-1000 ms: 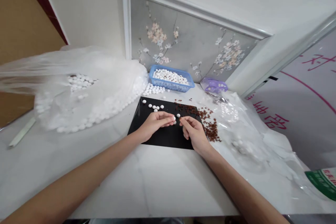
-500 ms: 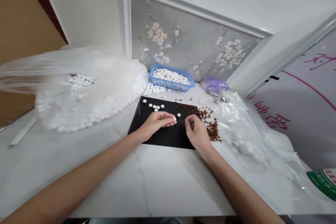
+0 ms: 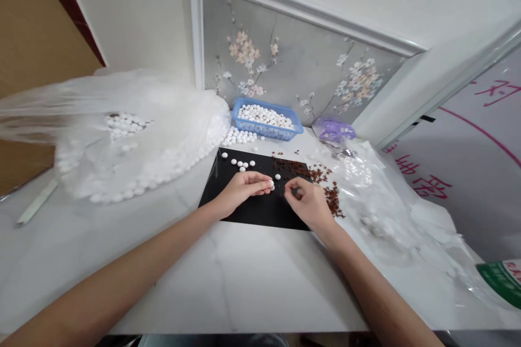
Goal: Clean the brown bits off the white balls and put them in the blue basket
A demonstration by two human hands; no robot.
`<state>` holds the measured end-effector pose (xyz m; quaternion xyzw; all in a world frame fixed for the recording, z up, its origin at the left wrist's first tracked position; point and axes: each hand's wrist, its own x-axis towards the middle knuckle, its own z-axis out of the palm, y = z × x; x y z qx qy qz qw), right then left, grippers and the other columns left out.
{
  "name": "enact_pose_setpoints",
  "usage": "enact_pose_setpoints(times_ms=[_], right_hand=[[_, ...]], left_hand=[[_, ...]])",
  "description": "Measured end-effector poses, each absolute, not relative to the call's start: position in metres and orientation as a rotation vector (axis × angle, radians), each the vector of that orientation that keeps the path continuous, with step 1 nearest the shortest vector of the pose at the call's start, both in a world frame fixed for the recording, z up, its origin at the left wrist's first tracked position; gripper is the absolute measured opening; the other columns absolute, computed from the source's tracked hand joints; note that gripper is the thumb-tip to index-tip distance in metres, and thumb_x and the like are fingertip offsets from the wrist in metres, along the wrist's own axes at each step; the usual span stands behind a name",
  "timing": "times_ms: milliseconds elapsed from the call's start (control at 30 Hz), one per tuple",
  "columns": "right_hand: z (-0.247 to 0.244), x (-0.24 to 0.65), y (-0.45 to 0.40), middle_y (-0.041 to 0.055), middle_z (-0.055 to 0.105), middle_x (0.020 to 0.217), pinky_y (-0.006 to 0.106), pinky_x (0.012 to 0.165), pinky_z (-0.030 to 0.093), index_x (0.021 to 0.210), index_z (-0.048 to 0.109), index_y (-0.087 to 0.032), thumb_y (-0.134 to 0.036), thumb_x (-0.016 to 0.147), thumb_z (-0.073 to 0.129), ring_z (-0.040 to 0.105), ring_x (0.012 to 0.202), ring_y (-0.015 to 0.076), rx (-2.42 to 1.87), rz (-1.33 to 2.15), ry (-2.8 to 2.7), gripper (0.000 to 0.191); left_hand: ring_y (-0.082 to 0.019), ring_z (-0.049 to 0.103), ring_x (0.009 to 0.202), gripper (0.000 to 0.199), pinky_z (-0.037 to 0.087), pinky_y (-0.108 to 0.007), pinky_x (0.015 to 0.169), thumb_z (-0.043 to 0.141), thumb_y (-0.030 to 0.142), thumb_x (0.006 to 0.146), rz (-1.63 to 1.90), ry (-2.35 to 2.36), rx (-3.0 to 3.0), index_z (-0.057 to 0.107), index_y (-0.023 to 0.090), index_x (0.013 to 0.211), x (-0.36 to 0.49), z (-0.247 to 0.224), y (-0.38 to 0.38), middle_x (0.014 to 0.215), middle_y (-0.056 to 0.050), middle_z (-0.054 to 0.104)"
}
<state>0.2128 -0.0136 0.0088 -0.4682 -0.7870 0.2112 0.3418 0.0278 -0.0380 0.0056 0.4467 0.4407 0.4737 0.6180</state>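
Note:
Over the black mat [image 3: 256,214], my left hand [image 3: 243,191] is closed, pinching a white bead [image 3: 271,183] at its fingertips; a second white bead shows just beneath it. My right hand [image 3: 308,198] is closed in a pinch to the right of it, apart from the bead. Whatever its fingertips hold is too small to make out. One loose white bead [image 3: 277,177] lies on the mat between the hands, and several more [image 3: 243,165] lie toward its back left. Small reddish-brown star-shaped pieces [image 3: 325,174] are scattered behind and beside my right hand.
A blue basket [image 3: 299,129] full of white beads stands against the wall. At left lies a large clear bag [image 3: 163,146] of white beads. Clear plastic bags [image 3: 378,200] and a purple packet [image 3: 337,130] lie at right, with a green-labelled item [image 3: 500,282] at the edge.
My right hand has moved slightly left, nearer the bead in my left hand, still pinched. My left hand holds nearly the same place.

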Motion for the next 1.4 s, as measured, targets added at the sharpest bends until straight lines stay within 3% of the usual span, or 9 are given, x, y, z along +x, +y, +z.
enact_pose_setpoints(times_ms=[133, 233, 333, 433, 733, 1067, 1400], right_hand=[[0.007, 0.213, -0.012, -0.0024, 0.054, 0.055, 0.022, 0.043, 0.033, 0.066, 0.056, -0.018, -0.019, 0.067, 0.056, 0.042, 0.042, 0.0078, -1.275, 0.641, -1.945, 0.001], [0.007, 0.212, -0.012, -0.0011, 0.056, 0.057, 0.021, 0.038, 0.034, 0.068, 0.058, -0.017, -0.023, 0.065, 0.061, 0.044, 0.041, 0.0076, -1.254, 0.882, -1.846, 0.007], [0.011, 0.212, -0.014, 0.0007, 0.06, 0.064, 0.02, 0.032, 0.032, 0.074, 0.059, -0.016, -0.034, 0.071, 0.061, 0.043, 0.034, 0.0057, -1.147, 1.215, -1.733, 0.019], [0.013, 0.21, -0.016, 0.0013, 0.061, 0.074, 0.019, 0.031, 0.034, 0.081, 0.056, -0.016, -0.04, 0.076, 0.057, 0.042, 0.033, 0.0034, -1.021, 1.334, -1.677, 0.024], [0.01, 0.204, -0.022, -0.0072, 0.043, 0.071, 0.017, 0.029, 0.034, 0.081, 0.038, -0.022, -0.044, 0.084, 0.045, 0.034, 0.038, 0.0028, -0.951, 1.656, -1.647, 0.023], [0.01, 0.202, -0.026, -0.0087, 0.033, 0.057, 0.017, 0.033, 0.035, 0.079, 0.036, -0.022, -0.045, 0.086, 0.041, 0.024, 0.04, 0.0052, -0.901, 1.695, -1.731, 0.024], [0.003, 0.195, -0.03, -0.009, 0.031, 0.059, 0.016, 0.031, 0.032, 0.079, 0.034, -0.024, -0.048, 0.084, 0.043, 0.022, 0.039, 0.0049, -0.921, 1.664, -1.626, 0.027]], left_hand=[[-0.015, 0.062, 0.086, 0.034, 0.045, -0.03, 0.083, 0.071, 0.038, 0.065, 1.084, 1.012, 1.029, 0.067, 0.015, 0.09, 0.028, 0.005, -0.038, 0.09, -0.007, 0.069], [-0.015, 0.062, 0.084, 0.034, 0.045, -0.03, 0.082, 0.072, 0.038, 0.065, 1.085, 1.01, 1.039, 0.067, 0.015, 0.09, 0.028, 0.006, -0.038, 0.088, -0.007, 0.069], [-0.015, 0.061, 0.083, 0.033, 0.045, -0.03, 0.081, 0.071, 0.037, 0.065, 1.09, 1.011, 1.054, 0.067, 0.015, 0.089, 0.028, 0.006, -0.038, 0.088, -0.007, 0.069], [-0.014, 0.061, 0.082, 0.033, 0.045, -0.029, 0.08, 0.071, 0.037, 0.065, 1.086, 1.003, 1.07, 0.067, 0.015, 0.09, 0.028, 0.006, -0.038, 0.087, -0.006, 0.069], [-0.014, 0.06, 0.08, 0.033, 0.045, -0.029, 0.077, 0.071, 0.036, 0.065, 1.079, 1.003, 1.102, 0.068, 0.015, 0.089, 0.029, 0.007, -0.038, 0.081, -0.006, 0.068], [-0.012, 0.057, 0.072, 0.032, 0.046, -0.028, 0.075, 0.07, 0.035, 0.066, 1.062, 0.981, 1.183, 0.069, 0.014, 0.09, 0.028, 0.006, -0.038, 0.077, -0.005, 0.066], [-0.011, 0.058, 0.071, 0.025, 0.045, -0.027, 0.075, 0.071, 0.032, 0.065, 1.067, 0.956, 1.153, 0.066, 0.014, 0.081, 0.027, 0.005, -0.039, 0.074, -0.003, 0.066]])
